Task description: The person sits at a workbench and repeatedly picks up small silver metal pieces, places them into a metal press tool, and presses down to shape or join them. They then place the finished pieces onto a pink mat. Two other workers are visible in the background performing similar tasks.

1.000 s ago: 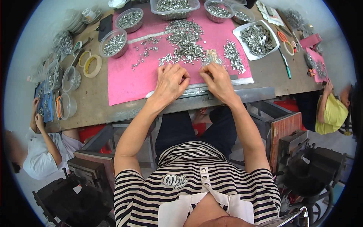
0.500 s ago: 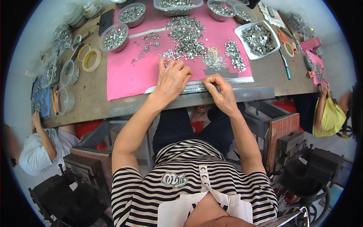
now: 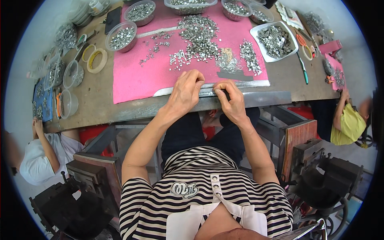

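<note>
A pink mat [image 3: 136, 76] covers the middle of the wooden table [image 3: 100, 108], with heaps of small silver metal parts [image 3: 199, 38] strewn across its far half. Along the mat's near edge lies a long thin metal strip [image 3: 252, 83]. My left hand [image 3: 185, 91] rests on this strip with its fingers curled down onto it. Just to its right, my right hand [image 3: 231, 100] pinches the strip between thumb and fingertips. Whether a small part sits under the fingers is hidden.
Clear bowls of metal parts [image 3: 121, 37] line the far and left sides, and a white tray [image 3: 274, 40] of parts stands at the right. Tape rolls [image 3: 97, 61], orange-handled scissors [image 3: 304, 43] and a green pen [image 3: 303, 69] lie nearby. Other people sit at left [image 3: 38, 160] and right [image 3: 348, 122]. Dark machines stand below.
Both my hands have drawn back from the loose parts on the mat to the metal strip at its near edge, and their fingers have closed on it.
</note>
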Motion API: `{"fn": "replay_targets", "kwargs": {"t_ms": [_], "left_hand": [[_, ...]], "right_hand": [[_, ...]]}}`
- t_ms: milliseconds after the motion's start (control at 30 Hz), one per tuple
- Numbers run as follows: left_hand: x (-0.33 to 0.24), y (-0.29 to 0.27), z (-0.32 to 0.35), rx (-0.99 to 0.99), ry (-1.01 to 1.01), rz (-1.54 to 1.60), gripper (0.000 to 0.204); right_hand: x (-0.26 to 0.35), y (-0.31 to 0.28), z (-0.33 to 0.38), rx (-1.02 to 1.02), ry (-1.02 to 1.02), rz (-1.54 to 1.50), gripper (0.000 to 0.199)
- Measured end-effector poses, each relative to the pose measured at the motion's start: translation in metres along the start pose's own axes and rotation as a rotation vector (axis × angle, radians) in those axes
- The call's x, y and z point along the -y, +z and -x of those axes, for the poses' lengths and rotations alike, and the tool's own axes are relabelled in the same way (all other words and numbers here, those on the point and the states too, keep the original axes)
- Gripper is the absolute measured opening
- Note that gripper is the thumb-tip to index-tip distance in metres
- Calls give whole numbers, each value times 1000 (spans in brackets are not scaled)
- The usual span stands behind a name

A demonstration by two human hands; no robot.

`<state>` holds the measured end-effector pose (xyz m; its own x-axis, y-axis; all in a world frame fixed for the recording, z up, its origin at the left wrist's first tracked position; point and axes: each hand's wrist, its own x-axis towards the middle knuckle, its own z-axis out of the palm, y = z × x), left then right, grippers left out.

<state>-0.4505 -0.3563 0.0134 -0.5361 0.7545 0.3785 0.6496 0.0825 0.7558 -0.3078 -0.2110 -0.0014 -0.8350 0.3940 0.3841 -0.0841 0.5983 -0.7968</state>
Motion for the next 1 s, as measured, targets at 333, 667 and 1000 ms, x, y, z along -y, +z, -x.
{"fn": "replay_targets", "kwargs": {"t_ms": [333, 667, 1000], "left_hand": [[-8, 10, 12, -19, 51, 4, 6], [-10, 8, 12, 57, 84, -70, 7], [-7, 10, 14, 32, 120, -65, 10]], "right_hand": [[1, 4, 2, -102, -358, 327, 16], [1, -8, 4, -58, 45, -35, 8], [-11, -15, -10, -81, 56, 131, 7]]}}
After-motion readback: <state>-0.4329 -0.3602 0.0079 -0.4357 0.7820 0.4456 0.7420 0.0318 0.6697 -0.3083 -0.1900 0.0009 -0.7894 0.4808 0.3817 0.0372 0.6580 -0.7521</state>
